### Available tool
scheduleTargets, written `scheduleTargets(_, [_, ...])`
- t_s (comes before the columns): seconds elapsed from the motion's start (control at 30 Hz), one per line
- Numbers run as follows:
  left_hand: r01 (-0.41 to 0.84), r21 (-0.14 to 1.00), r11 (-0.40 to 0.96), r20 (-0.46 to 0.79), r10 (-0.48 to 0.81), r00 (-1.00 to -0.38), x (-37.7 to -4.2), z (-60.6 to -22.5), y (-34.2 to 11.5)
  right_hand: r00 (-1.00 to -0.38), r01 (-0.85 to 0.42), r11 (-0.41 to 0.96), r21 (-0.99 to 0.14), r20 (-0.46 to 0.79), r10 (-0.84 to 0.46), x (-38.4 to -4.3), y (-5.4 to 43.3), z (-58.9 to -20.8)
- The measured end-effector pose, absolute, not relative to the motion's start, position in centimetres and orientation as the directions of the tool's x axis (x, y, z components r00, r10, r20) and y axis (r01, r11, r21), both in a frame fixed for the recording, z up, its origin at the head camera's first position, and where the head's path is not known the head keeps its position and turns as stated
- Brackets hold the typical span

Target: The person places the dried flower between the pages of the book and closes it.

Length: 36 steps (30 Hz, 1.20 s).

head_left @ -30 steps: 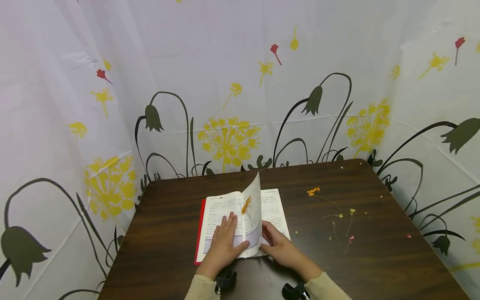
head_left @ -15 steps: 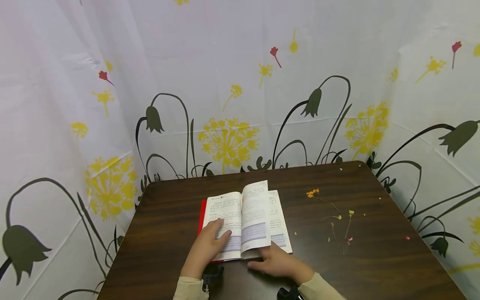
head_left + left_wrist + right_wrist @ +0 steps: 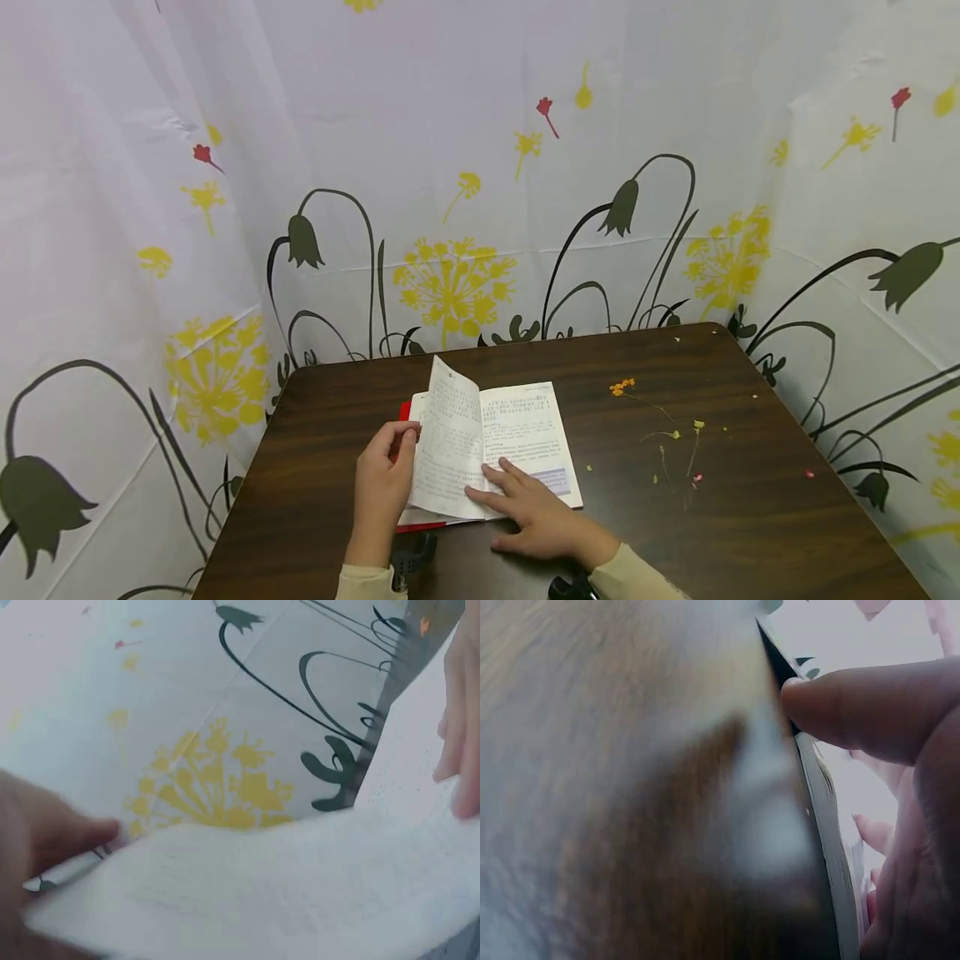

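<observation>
The open book (image 3: 525,417) lies on the brown surface (image 3: 300,500), its lower middle under the spread right hand (image 3: 536,517). Apart from that, the left hand (image 3: 384,475) bends its fingers beside the raised page (image 3: 450,442); whether they pinch it, I cannot tell.

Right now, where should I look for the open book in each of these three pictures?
Head: the open book is below centre.
Left wrist: its pages, partly blurred, span the bottom and continue up the right.
Right wrist: a narrow strip of its edge, right of centre, reaching the bottom.
Shared landmark: the right hand, upper right in the left-wrist picture, along the right in the right-wrist one.
</observation>
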<state>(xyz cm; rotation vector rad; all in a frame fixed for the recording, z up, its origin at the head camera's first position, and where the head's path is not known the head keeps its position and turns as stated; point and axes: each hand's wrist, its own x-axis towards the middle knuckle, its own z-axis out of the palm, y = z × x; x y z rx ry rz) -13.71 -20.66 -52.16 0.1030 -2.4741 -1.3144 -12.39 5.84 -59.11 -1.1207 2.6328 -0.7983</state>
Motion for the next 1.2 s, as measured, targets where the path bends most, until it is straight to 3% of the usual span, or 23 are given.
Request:
scheduleTargets(0.13, [0.371,0.753,0.544,0.503,-0.113,-0.857,-13.0,-51.2,-20.3,-0.701,-0.631,0.592,-0.501,0.043,-0.711,-12.2,5.6,-59.1])
scheduleTargets(0.27, [0.514,0.683,0.518,0.538,0.119,-0.834,-12.9,-51.0,-19.5,-0.699,-0.646,0.592,-0.482,0.061,-0.712,-12.3,5.5,-59.3])
scheduleTargets(0.43, [0.410,0.674,0.614,0.267,0.316,-0.911,-13.5,-53.0,-18.3,-0.687,-0.666,0.572,-0.479,0.095,-0.721,-12.5,5.7,-59.5])
scheduleTargets(0.57, [0.328,0.636,0.699,0.070,0.371,-0.926,-13.8,-55.3,-17.9,-0.686,-0.635,0.523,-0.569,0.103,-0.720,-12.6,6.2,-59.6])
scheduleTargets(0.83, [0.335,0.563,0.755,0.138,0.314,-0.939,-14.1,-57.4,-17.5,-0.649,-0.585,0.368,-0.723,0.144,-0.747,-13.2,6.9,-59.7])
scheduleTargets(1.07, [0.316,0.581,0.750,0.097,0.322,-0.942,-14.1,-58.2,-17.1,-0.651,-0.533,0.234,-0.813,0.217,-0.728,-13.3,7.7,-60.0])
scheduleTargets(1.2, [0.345,0.580,0.738,0.077,0.372,-0.925,-14.2,-58.3,-17.0,-0.657,-0.522,0.228,-0.822,0.217,-0.722,-13.5,7.7,-60.0])
